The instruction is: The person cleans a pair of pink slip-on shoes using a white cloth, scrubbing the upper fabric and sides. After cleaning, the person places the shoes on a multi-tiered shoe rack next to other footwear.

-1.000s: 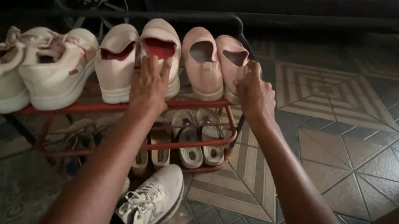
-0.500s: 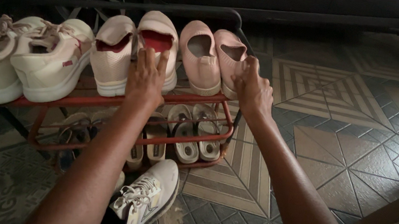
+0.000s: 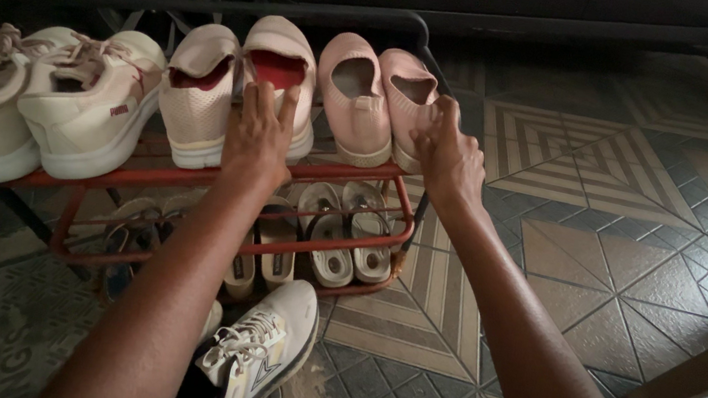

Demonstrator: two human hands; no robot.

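Head view: the left hand (image 3: 257,138) lies flat, fingers spread, on the heel of a cream slip-on with red lining (image 3: 279,74) near the middle of the red shoe rack (image 3: 358,174)'s top shelf. The right hand (image 3: 447,159) curls around the heel of a pink slip-on (image 3: 407,103) at the shelf's right end — its mate (image 3: 350,94) just beside it. White lace-up sneakers (image 3: 37,106) fill the left end; sandals (image 3: 347,241) sit on the lower shelf — another white sneaker (image 3: 258,354) lies on the tiled floor (image 3: 627,271).
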